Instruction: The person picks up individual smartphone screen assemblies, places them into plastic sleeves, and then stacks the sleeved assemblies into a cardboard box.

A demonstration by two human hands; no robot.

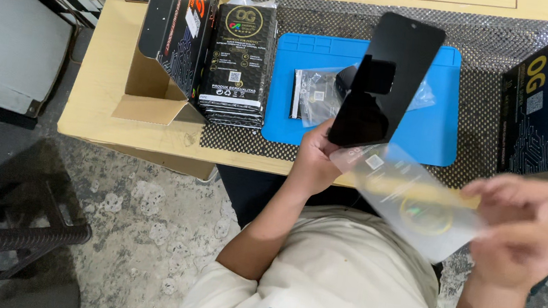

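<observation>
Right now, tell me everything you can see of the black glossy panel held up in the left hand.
The black panel is a thin, flat, glossy rectangle with rounded corners, glass-like, reflecting a dark shape. A small dot sits near its top edge. It stands tilted, top leaning right, above the blue mat. The left hand grips its lower end. A clear plastic film trails from its bottom edge toward the blurred right hand, which holds the film's other end.

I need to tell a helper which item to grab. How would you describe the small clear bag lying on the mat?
Find the blue mat at the middle of the table. On its left part lies a small clear bag, partly hidden behind the black screen panel in the left hand. It is see-through and crinkled, unlike the black packs stacked left of the mat.
</observation>
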